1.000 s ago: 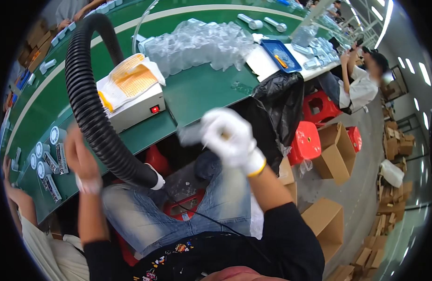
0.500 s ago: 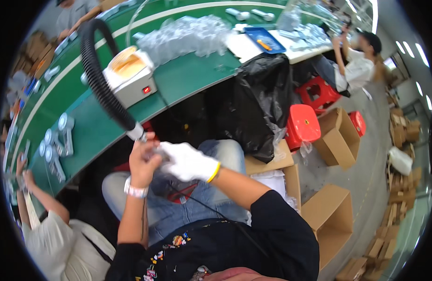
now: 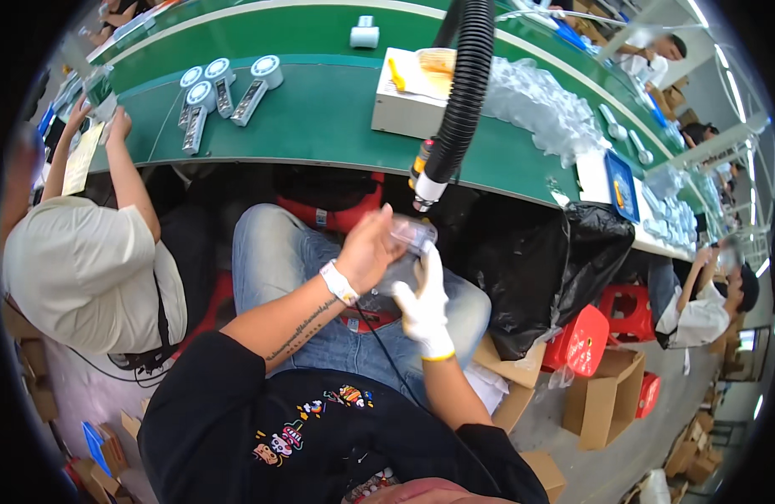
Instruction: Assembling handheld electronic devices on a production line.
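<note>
My bare left hand point(image 3: 370, 249), with a white watch on its wrist, is closed on one side of a clear plastic piece point(image 3: 416, 234) above my lap. In a white glove with a yellow cuff, my right hand point(image 3: 424, 304) grips the piece from the other side, thumb spread. Blur and fingers hide its exact kind. Just above the hands hangs the pale nozzle point(image 3: 429, 186) of a black corrugated hose point(image 3: 467, 84), apart from them. A yellow-and-black part point(image 3: 421, 161) sits beside the nozzle.
Several pale round-headed devices with handles point(image 3: 267, 73) lie on the green bench point(image 3: 320, 109). A white box point(image 3: 404, 109) and a heap of clear plastic point(image 3: 538, 101) stand behind the hose. Black bag point(image 3: 530, 277), red stools point(image 3: 576, 340) and cartons point(image 3: 604, 399) are right; a co-worker point(image 3: 85, 269) sits left.
My view has swung left, so the bench and hose appear farther right. My hands, earlier right at the nozzle, are now below it with the clear piece showing between them.
</note>
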Available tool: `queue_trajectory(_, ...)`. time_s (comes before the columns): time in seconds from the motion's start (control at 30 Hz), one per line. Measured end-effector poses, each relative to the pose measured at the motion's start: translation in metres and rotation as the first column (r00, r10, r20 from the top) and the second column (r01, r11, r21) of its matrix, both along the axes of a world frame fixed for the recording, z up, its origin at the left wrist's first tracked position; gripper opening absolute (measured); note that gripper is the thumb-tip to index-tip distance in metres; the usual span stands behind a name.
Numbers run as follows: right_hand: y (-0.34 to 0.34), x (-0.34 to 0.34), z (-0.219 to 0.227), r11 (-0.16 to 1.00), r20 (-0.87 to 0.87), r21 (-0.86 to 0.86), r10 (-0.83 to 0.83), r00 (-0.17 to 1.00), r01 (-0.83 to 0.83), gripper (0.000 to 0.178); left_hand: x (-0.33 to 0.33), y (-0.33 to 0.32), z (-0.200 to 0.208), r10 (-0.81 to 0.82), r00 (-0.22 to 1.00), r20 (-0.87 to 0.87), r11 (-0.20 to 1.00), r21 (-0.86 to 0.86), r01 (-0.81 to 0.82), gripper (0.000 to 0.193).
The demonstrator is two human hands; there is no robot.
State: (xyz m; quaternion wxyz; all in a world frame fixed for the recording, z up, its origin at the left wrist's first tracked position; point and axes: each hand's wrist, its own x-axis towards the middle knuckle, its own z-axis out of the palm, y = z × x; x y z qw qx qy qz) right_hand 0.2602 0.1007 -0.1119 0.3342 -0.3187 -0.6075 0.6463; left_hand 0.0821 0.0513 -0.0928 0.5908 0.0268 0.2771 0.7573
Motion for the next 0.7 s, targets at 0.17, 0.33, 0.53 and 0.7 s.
queue_trajectory(0.17, 0.016, -0.071, 0.052, 0.933, -0.013, 0.283, 0.236, 0.972, -0.223, 0.057, 0.005, -0.032, 0.018, 0.005, 0.938, -0.347, 0.943, -0.312, -0.12, 0.036)
queue_trajectory(0.33, 0.05, -0.088, 0.048, 0.859, -0.471, -0.204, 0.335, 0.816, -0.47, 0.053, -0.177, -0.015, 0.08, -0.084, -0.696, -0.713, 0.58, 0.533, -0.616, 0.03)
queue_trajectory(0.53, 0.021, -0.09, 0.092, 0.503, -0.554, -0.697, 0.075, 0.829, -0.511, 0.054, -0.31, -0.005, 0.083, -0.824, -0.422, -0.379, 0.43, 0.069, -0.9, 0.044)
queue_trajectory(0.7, 0.029, -0.088, 0.057, 0.788, -0.309, -0.448, 0.307, 0.9, -0.422, 0.057, -0.168, 0.011, 0.072, 0.431, 0.247, -0.868, 0.817, 0.259, -0.516, 0.03)
